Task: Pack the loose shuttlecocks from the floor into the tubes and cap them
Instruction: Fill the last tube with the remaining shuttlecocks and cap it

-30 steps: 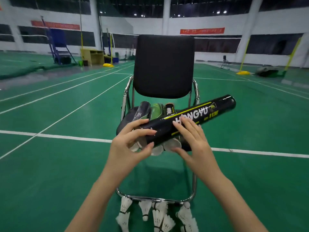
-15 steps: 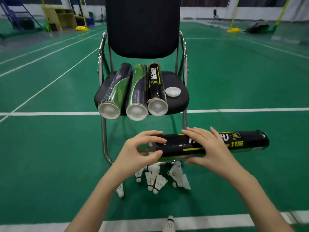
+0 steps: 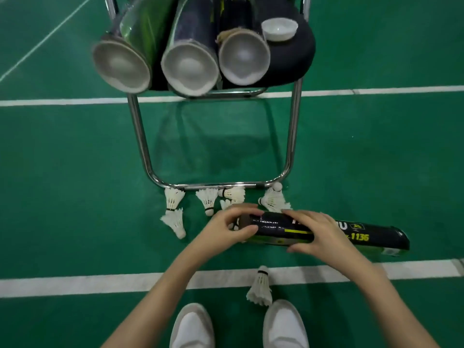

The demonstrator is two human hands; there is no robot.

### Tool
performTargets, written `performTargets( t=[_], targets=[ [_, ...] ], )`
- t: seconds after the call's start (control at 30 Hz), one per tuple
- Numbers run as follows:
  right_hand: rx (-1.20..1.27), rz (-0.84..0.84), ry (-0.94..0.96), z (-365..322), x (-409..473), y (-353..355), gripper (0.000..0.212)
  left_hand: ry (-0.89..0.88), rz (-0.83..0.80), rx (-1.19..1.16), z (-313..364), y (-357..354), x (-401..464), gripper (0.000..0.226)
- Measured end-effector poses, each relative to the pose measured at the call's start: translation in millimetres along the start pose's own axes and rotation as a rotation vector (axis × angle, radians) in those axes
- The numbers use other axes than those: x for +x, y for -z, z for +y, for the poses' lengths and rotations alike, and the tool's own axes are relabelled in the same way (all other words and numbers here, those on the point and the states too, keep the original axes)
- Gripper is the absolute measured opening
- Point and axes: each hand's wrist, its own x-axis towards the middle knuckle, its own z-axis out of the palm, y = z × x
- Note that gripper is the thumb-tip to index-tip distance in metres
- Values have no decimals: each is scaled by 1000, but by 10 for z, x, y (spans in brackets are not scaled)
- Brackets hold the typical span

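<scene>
Hands now hold the black tube lower, just above the floor's loose shuttlecocks, left fingers curled round its open end, right gripping its middle, hiding part of the lettering, while the chair is cropped above.

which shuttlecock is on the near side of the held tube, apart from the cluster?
The lone shuttlecock lying across the white court line, just ahead of the right shoe. All the others sit beyond the black tube, by the chair's base rail.
</scene>
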Motion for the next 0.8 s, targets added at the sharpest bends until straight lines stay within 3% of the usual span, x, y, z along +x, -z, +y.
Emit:
performTargets(
  t=[0.2, 0.37, 0.47, 0.63, 0.8],
  targets=[
    [52, -78, -79, 225, -70, -410, 84, 111, 30, -125, -477, -247, -38, 38],
    [39, -56, -136, 281, -157, -573, 82, 196, 160, -269, -764, -488, -161, 61],
    [59, 8, -186, 300, -204, -572, 80, 253, 154, -237, -991, -616, -299, 51],
    [63, 10, -216, 330, -309, -612, 78, 277, 120, 37, -1270, -843, -489, 29],
    [10, 5, -226, 330, -405, -705, 79, 292, 114, -34, -1258, -880, -562, 27]
  ],
)
